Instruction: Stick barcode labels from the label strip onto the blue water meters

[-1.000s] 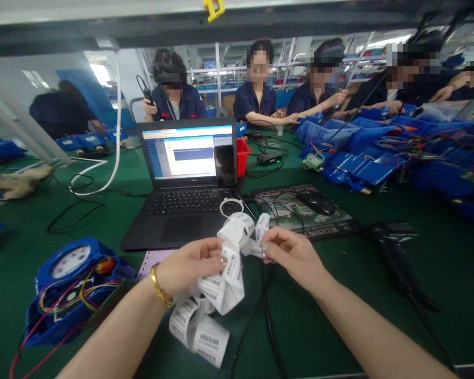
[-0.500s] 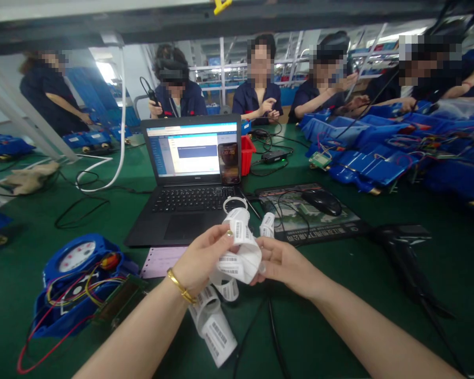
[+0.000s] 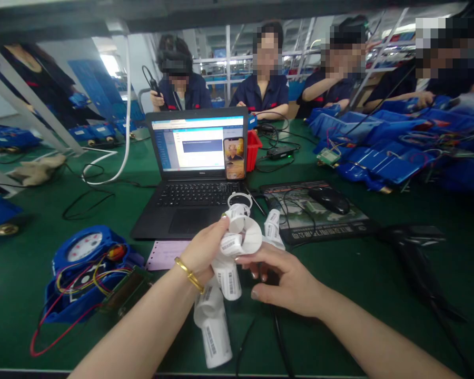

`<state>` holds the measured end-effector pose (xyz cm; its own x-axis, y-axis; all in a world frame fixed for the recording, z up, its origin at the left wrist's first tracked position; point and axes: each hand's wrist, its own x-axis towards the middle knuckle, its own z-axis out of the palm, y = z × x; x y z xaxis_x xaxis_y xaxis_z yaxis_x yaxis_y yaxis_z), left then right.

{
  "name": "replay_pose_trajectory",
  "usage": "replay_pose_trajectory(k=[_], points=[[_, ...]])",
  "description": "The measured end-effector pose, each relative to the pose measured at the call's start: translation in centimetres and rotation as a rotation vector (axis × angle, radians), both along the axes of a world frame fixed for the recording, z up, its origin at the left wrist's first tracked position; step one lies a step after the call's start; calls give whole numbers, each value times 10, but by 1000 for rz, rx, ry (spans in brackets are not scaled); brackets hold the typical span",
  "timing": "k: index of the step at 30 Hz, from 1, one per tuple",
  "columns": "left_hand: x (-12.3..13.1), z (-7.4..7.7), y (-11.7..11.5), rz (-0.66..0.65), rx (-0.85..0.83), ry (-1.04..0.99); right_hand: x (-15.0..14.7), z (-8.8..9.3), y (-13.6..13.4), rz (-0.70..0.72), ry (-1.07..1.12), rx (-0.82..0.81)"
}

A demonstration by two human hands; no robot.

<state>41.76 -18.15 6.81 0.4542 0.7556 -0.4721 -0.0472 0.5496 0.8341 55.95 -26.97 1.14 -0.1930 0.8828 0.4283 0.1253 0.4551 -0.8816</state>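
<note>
A long curling strip of white barcode labels (image 3: 229,279) hangs in loops in front of the laptop. My left hand (image 3: 205,245), with a gold bracelet at the wrist, is closed on the strip near its upper curl. Beside the strip's right side is my right hand (image 3: 282,276), its thumb and fingers apart. Its index fingertip is at the strip's edge; I cannot tell whether it presses on it. A white ring (image 3: 240,196) lies just beyond the labels. Another curled piece of labels (image 3: 273,223) shows to the right, by the mouse pad.
A laptop (image 3: 189,210) with a phone (image 3: 234,158) against its screen stands ahead. Left lies a blue meter (image 3: 85,263) with loose wires; right, a mouse (image 3: 328,201) and a black scanner (image 3: 411,263). Blue housings (image 3: 383,152) pile up at the back right. Several co-workers sit opposite.
My right hand has let go of the labels, its fingers now spread below and beside them. The strip's loops have shifted and hang lower. The phone's screen shows a different picture.
</note>
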Motion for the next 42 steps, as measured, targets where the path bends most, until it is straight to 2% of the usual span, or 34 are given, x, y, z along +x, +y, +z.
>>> replay_pose_trajectory(k=[7, 11, 13, 15, 19, 23, 25, 28, 32, 35, 39, 42], points=[[14, 1, -1, 55, -64, 18, -7, -6, 5, -132, -114, 20], [8, -3, -2, 11, -19, 21, -3, 0, 5, -138, 33, -5], [0, -7, -2, -17, 115, 44, 1, 2, 4, -176, 145, -37], [-10, -10, -4, -37, 325, 98, 3, 2, 3, -210, 235, -84], [-25, -5, -16, -109, 685, 266, 5, 0, 1, -240, 347, -202], [-23, 4, -32, -236, 834, 382, 5, 3, 1, -273, 367, -220], [-19, 5, -37, -260, 872, 395, 5, 4, 1, -255, 377, -209], [-16, 5, -36, -221, 793, 342, 5, 5, 1, -144, 391, -198], [-16, 11, -26, -72, 437, 92, 3, 1, 1, 29, 316, -293], [-18, 17, -13, 53, 275, -23, 2, -2, -1, 89, 191, -400], [-21, 16, 7, 204, 253, -94, 2, -2, -2, 114, 136, -438], [-25, 9, 11, 225, 267, -83, 3, -1, -1, 90, 187, -433]])
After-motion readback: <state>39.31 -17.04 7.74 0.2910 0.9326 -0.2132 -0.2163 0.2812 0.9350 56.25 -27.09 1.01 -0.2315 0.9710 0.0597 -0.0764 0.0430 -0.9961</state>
